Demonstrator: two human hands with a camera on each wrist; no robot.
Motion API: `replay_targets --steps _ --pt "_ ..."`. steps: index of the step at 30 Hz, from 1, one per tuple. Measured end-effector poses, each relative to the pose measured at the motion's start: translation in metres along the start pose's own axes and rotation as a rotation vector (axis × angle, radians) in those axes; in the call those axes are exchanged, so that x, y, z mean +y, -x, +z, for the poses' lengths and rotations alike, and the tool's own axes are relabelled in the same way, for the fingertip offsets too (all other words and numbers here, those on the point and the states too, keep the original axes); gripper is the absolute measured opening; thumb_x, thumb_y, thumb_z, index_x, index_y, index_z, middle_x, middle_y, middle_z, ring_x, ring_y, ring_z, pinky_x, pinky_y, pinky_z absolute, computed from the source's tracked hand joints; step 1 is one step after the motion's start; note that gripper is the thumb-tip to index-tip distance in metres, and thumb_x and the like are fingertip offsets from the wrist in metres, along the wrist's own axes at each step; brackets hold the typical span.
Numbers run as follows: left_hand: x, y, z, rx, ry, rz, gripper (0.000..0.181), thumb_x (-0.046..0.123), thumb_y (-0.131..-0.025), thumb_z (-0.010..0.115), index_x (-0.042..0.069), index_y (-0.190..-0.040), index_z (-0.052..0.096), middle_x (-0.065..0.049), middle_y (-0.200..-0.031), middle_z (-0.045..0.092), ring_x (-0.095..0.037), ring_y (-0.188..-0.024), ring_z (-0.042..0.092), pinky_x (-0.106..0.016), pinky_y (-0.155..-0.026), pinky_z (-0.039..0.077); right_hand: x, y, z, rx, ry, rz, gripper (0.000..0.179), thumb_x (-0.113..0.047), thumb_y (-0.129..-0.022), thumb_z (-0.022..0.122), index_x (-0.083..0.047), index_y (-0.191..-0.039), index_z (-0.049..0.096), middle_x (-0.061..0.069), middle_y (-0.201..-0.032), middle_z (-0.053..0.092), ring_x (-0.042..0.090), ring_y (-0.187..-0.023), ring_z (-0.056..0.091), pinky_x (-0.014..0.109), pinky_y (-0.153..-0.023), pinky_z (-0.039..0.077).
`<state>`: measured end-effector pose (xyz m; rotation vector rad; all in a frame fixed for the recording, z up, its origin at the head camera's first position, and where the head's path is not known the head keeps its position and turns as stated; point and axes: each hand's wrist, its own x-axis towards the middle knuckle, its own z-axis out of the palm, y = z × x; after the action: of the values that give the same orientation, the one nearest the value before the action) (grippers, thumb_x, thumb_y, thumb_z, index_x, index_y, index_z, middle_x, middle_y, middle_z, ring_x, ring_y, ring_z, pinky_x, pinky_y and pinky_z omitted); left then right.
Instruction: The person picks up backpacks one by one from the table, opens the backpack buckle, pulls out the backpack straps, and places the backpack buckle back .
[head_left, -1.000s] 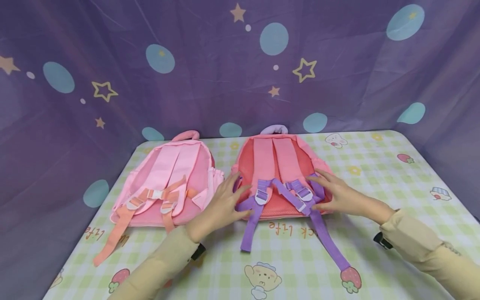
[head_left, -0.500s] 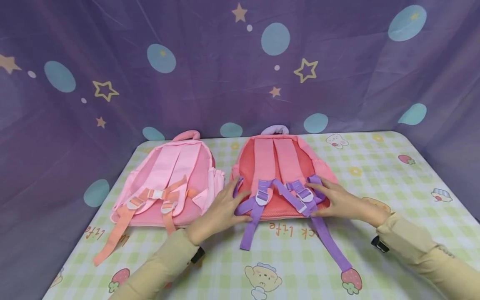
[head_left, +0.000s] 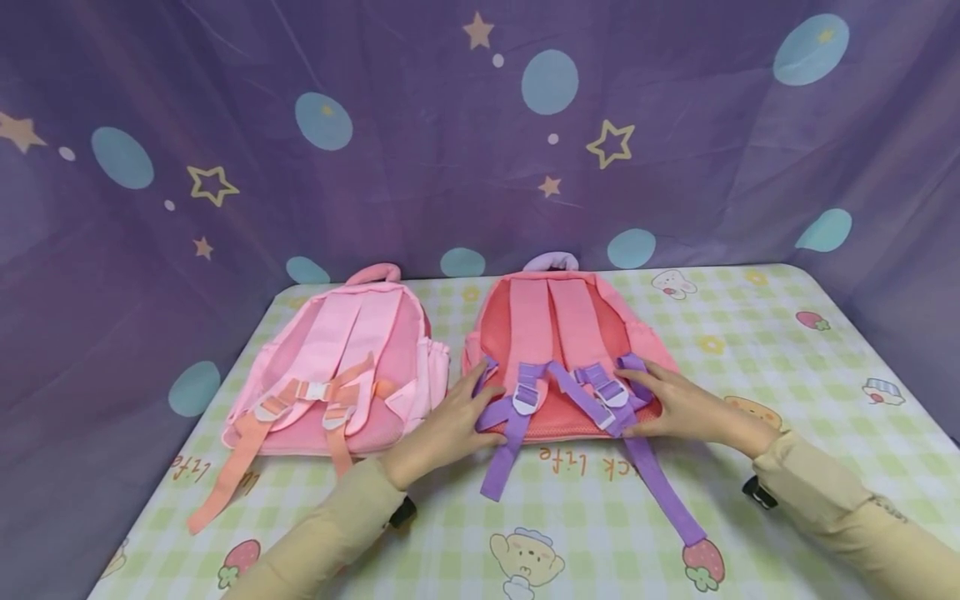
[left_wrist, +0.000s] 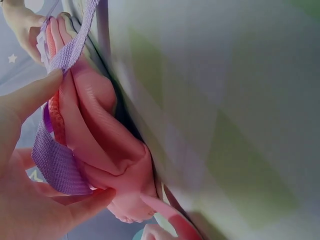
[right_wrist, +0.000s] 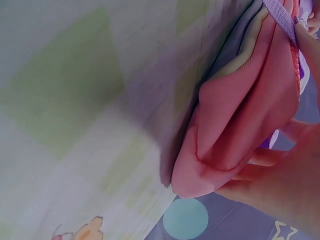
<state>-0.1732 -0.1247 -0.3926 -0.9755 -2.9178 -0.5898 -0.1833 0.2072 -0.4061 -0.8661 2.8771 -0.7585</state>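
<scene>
A coral-pink backpack (head_left: 531, 321) lies on the table with its back panel up, shoulder straps folded down and purple webbing (head_left: 570, 387) crossing its lower part through white buckles. At its left side my left hand (head_left: 450, 417) has its fingers spread; in the left wrist view the thumb touches the purple webbing (left_wrist: 60, 165) and a fingertip meets the pink side fabric (left_wrist: 95, 125). My right hand (head_left: 675, 407) rests likewise on the opposite side, fingers spread. In the right wrist view, its fingers touch the bag's side (right_wrist: 240, 130); some fingertips are hidden.
A lighter pink backpack (head_left: 330, 333) with orange webbing lies just left of the coral one, close to my left forearm. Green-and-white checked cloth (head_left: 810, 400) covers the table. A purple curtain (head_left: 420, 167) with stars and dots stands behind its far edge.
My right hand has moved slightly toward the bag's right side, then stayed there. My left hand has come a little closer to the left side. The backpacks have hardly moved.
</scene>
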Motion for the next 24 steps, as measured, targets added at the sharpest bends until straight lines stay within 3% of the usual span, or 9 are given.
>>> replay_targets --steps 24 --pt "0.032 -0.035 0.02 0.011 -0.14 0.065 0.06 0.048 -0.069 0.069 0.011 -0.113 0.054 -0.021 -0.136 0.032 -0.034 -0.122 0.036 -0.042 -0.09 0.04 0.03 0.026 -0.026 -0.021 -0.059 0.082 0.083 -0.05 -0.06 0.075 -0.005 -0.124 0.048 0.025 -0.126 0.036 0.041 -0.104 0.046 0.058 -0.083 0.037"
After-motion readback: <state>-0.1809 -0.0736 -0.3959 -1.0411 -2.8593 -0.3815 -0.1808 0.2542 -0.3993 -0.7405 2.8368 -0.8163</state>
